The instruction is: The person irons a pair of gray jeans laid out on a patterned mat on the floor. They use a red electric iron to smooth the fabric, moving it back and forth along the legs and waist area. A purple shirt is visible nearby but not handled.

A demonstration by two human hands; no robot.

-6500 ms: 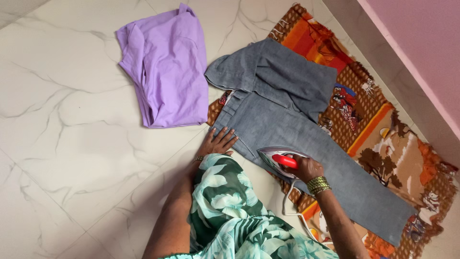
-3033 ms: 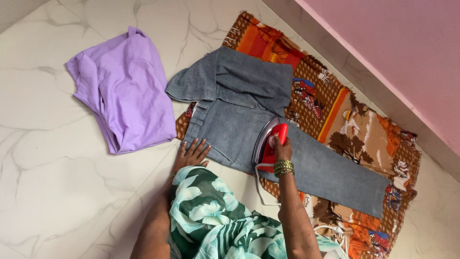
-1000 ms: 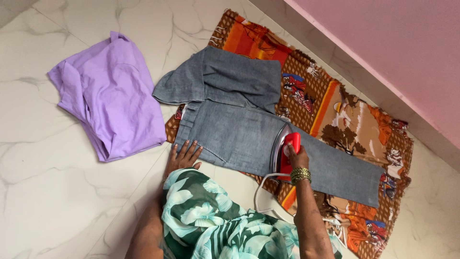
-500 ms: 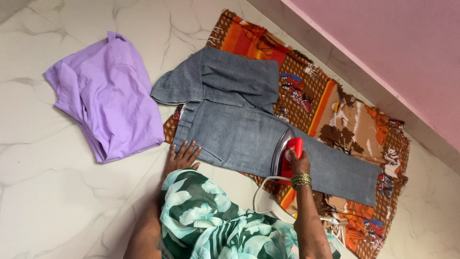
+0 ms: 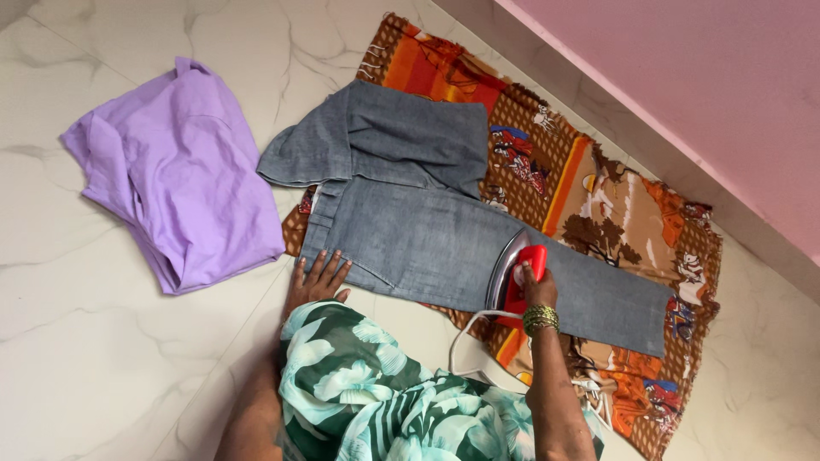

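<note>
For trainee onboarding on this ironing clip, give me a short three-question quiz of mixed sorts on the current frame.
1. True or false: the right hand grips the red-handled iron on the grey trousers.
2. Multiple choice: the left hand rests flat on A) the lilac garment, B) the trousers' waist end, C) the iron's white cord.
3. What lies under the trousers?

Key: 1 true. 2 B. 3 A patterned orange and brown cloth spread on the marble floor.
</note>
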